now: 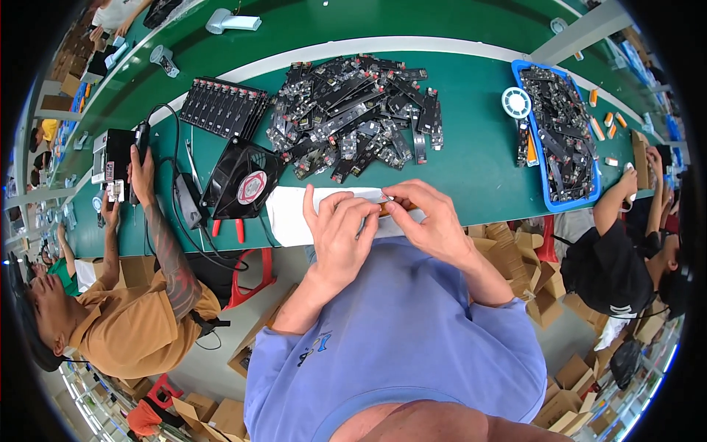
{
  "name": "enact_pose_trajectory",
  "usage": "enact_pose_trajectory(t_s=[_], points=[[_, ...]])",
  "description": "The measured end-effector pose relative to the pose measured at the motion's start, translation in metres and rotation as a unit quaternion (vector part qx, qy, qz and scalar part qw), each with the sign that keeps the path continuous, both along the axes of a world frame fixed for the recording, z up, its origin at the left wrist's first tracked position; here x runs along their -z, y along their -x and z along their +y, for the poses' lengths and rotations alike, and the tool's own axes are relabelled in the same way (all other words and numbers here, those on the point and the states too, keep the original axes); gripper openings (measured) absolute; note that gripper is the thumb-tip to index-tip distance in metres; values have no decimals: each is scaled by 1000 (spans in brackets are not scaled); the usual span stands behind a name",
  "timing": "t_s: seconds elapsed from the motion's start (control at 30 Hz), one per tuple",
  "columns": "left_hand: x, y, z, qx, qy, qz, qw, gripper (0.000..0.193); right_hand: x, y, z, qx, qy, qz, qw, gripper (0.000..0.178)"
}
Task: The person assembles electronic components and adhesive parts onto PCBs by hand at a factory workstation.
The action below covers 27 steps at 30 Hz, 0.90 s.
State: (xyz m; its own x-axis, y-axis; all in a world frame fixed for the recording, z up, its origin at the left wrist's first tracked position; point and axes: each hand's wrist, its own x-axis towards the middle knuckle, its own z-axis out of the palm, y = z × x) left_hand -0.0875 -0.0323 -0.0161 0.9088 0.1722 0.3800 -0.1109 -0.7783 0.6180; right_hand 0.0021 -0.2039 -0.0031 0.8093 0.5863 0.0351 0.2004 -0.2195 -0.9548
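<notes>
My left hand (340, 239) and my right hand (434, 225) meet at the near edge of the green table, in front of my body. Between their fingertips is a small orange part (384, 209), mostly covered by the fingers, so its exact kind does not show. Both hands are pinched closed around it. Under and beside my left hand lies a white sheet (289, 215). Beyond the hands spreads a large heap of black circuit boards (346, 110).
A black fan (247, 180), red-handled pliers (228, 230) and a block of black boards in rows (224, 107) lie left. A blue tray (549, 188) of boards and a round white-blue piece (516, 103) are right. Co-workers sit on both sides.
</notes>
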Motion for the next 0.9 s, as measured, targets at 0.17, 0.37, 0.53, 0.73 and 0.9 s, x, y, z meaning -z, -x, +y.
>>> enact_pose_trajectory(t_s=[0.17, 0.37, 0.53, 0.73, 0.9], points=[[8, 1, -6, -35, -74, -38, 996, 24, 1, 1, -1, -2, -5, -16, 1000, 26], [6, 0, -4, -30, -4, -13, 999, 20, 2, 3, -1, -2, -23, -12, 1000, 24], [2, -3, -3, -27, 12, -2, 1000, 17, 1, 2, 0, 2, -21, -20, 1000, 22], [0, -8, 2, -14, 33, 6, 999, 15, 3, -1, 0, 7, -33, 7, 999, 21], [-1, -10, 4, -13, 48, 21, 999, 14, 2, -3, 2, 11, -38, 19, 999, 22]])
